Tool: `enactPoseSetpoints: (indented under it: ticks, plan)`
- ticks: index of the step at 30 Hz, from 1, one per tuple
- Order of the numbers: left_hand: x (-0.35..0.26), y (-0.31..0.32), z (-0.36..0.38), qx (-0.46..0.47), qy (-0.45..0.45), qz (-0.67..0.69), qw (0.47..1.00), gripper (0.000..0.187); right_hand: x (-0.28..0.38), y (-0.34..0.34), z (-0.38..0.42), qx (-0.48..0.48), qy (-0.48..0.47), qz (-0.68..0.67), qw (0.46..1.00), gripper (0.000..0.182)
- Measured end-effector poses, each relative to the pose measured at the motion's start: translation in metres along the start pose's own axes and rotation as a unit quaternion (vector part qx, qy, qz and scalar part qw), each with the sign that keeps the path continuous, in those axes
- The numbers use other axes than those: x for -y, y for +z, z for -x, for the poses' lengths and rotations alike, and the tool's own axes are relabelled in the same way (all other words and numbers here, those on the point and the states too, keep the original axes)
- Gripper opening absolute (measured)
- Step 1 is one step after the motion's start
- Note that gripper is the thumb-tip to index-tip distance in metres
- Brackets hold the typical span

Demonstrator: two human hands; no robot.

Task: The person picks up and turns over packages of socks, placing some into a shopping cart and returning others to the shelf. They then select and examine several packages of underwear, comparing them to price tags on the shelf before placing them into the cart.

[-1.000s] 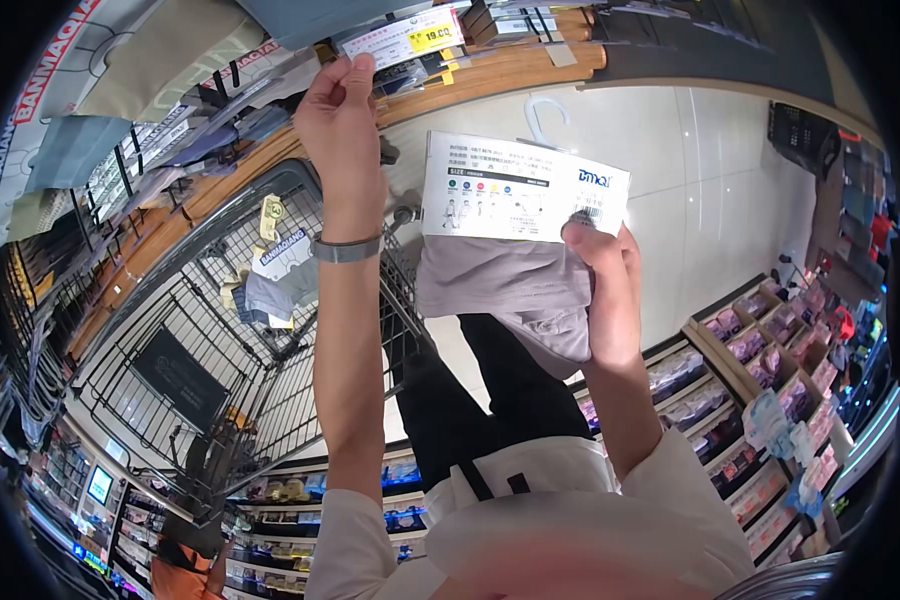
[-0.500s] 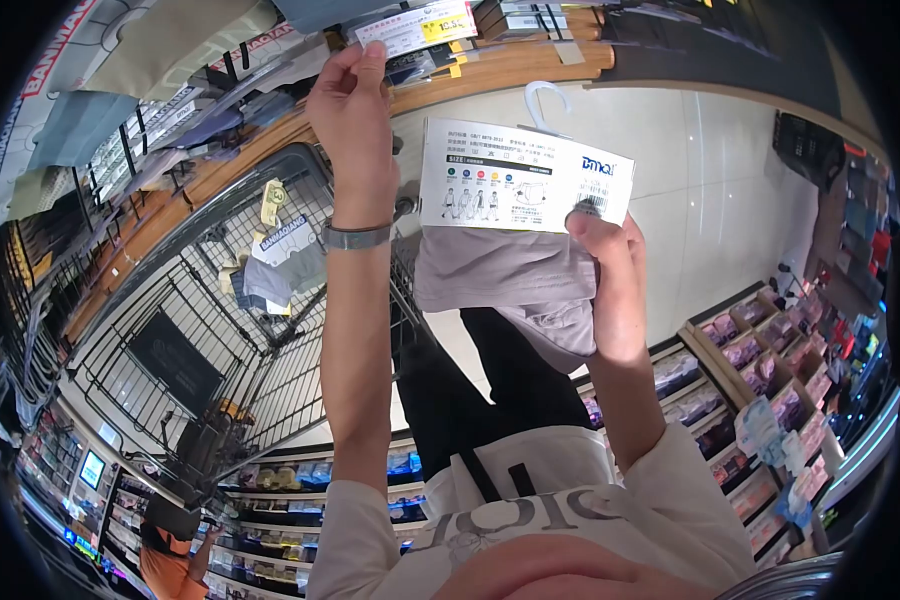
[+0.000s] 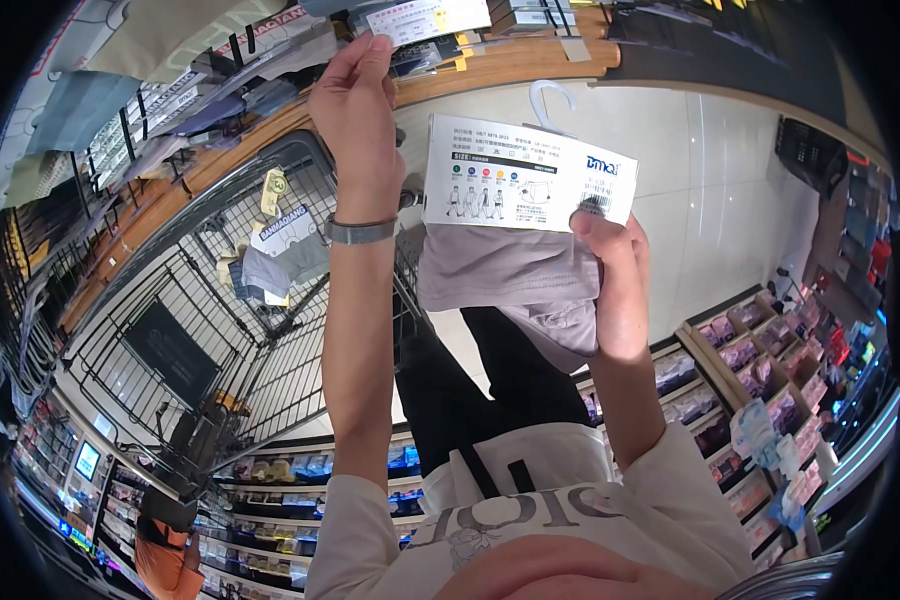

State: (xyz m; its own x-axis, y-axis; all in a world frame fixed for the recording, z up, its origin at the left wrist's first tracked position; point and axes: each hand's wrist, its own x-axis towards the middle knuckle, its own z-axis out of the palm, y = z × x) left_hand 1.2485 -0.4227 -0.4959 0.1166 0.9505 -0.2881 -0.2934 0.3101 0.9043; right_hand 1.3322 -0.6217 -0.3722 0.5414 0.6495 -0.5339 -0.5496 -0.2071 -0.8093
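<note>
My left hand point(image 3: 358, 110), with a wristband on its wrist, pinches the lower left corner of a white price label point(image 3: 425, 22) at the rack's edge. In my right hand point(image 3: 618, 245) is a packaged grey garment point(image 3: 510, 268), gripped with the thumb on its printed white card point(image 3: 495, 185) near the barcode. The card faces me, showing a size chart and small figures. A white plastic hook point(image 3: 550, 105) rises from its top. The grey fabric hangs below the card, partly folded; my right fingers behind it are mostly hidden.
A black wire shopping cart point(image 3: 240, 340) stands at left with a packaged grey garment point(image 3: 275, 255) inside. Hanging garments point(image 3: 90, 120) fill the rack at upper left. Shelves of packages point(image 3: 760, 390) stand at right. A person in orange point(image 3: 165, 560) is at lower left.
The price label has tilted, and its yellow price patch now looks washed out. The garment card has shifted very slightly up and right. Both hands keep their hold.
</note>
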Motion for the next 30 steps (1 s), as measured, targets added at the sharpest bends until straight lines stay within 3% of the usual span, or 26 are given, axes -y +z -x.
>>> enactPoseSetpoints:
  ticks: [23,26,29,30]
  plan:
    - [0.0,-0.002,0.007,0.006,0.012,0.027,1.0,0.016,0.003,0.0,-0.005,-0.013,-0.003,0.016,1.0,0.029]
    - [-0.007,-0.008,-0.003,-0.025,-0.004,0.165,0.986,0.012,0.004,-0.003,-0.006,-0.013,-0.002,0.019,1.0,0.029]
    - [-0.009,-0.043,-0.031,0.006,0.042,0.292,0.956,0.005,0.005,-0.002,-0.005,-0.018,-0.002,0.004,1.0,0.028]
    - [-0.01,-0.051,-0.032,-0.028,0.049,0.273,0.96,0.006,0.004,-0.003,-0.004,-0.019,-0.004,0.008,1.0,0.028]
